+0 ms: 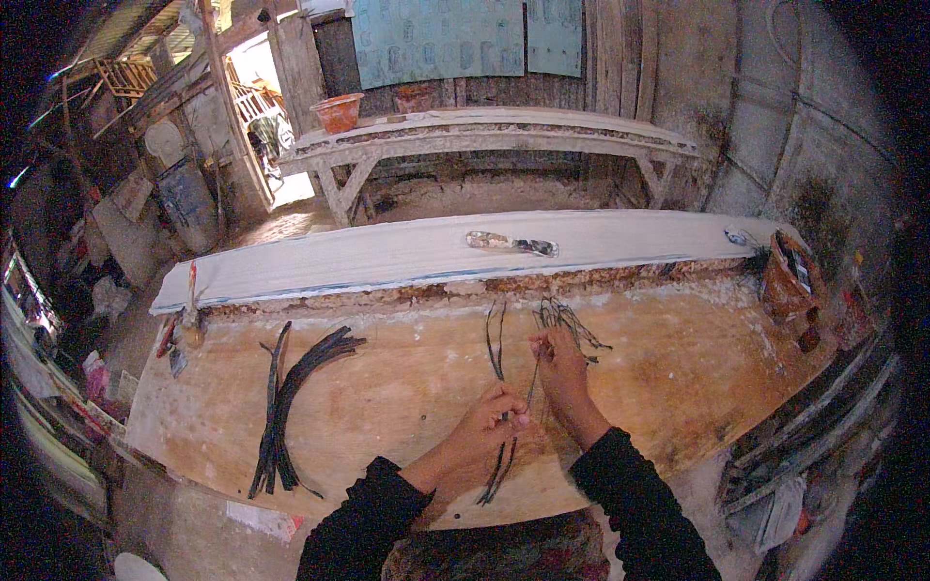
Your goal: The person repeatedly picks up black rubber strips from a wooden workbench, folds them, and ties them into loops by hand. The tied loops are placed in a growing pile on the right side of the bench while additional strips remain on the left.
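A thin dark strip (534,383) runs between my two hands over the wooden tabletop (407,416). My left hand (489,424) is closed with its fingertips pinching the strip's near end. Farther up, my right hand (562,366) pinches it at the other end. Beneath my left hand lie a few long dark strips (495,353), showing on both sides of the fingers. A loose tangle of thin strips (572,320) spreads beyond my right hand and is partly hidden by it. To the left rests a thick bundle of black strips (288,412).
A raised whitish board (368,257) along the table's far side carries a stained knife-like tool (511,243). At its right end stands a brown container (790,276); a brush (192,310) is at the left. Behind is a long bench (504,140) with an orange pot (338,113).
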{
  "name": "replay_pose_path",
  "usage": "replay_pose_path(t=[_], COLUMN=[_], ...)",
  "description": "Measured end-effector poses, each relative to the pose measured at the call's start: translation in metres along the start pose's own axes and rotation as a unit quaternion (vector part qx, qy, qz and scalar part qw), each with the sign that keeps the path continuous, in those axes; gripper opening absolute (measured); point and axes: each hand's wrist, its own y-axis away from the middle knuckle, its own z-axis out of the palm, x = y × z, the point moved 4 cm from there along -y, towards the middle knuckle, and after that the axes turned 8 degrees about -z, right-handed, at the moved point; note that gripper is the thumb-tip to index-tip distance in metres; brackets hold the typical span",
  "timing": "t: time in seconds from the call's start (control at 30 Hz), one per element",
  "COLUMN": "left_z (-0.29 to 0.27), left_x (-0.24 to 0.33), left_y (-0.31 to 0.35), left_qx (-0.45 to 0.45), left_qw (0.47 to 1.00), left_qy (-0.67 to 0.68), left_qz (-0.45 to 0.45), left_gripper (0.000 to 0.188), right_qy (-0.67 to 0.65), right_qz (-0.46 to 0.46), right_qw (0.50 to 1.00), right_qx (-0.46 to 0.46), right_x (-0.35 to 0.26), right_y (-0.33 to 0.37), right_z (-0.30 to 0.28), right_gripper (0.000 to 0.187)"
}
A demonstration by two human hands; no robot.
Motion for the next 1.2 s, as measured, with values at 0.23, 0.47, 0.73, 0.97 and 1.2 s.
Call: replay_pose_path(t=[0.23, 0.47, 0.73, 0.97, 1.2], left_z=[0.005, -0.022, -0.074, -0.092, -0.099], left_x=[0.015, 0.016, -0.001, -0.02, -0.053], left_y=[0.005, -0.002, -0.002, -0.003, 0.001], left_qx=[0.0, 0.002, 0.272, 0.332, 0.373], left_qw=[0.998, 0.988, 0.858, 0.832, 0.793], left_qy=[0.062, 0.155, 0.377, 0.4, 0.445], left_qz=[-0.016, 0.004, -0.218, -0.193, -0.186], left_gripper=[0.009, 0.007, 0.008, 0.007, 0.008], right_qy=[-0.076, 0.028, -0.07, -0.069, 0.009], right_qz=[0.049, -0.057, 0.041, -0.075, -0.218], right_qw=[0.996, 0.995, 0.994, 0.946, 0.947], right_qx=[-0.014, 0.074, -0.077, -0.307, -0.236], right_x=[-0.001, 0.019, -0.011, -0.057, -0.072], right_y=[0.0, 0.001, 0.007, 0.029, 0.038], right_z=[0.003, 0.007, 0.002, 0.024, 0.033], right_gripper=[0.009, 0.011, 0.016, 0.022, 0.021])
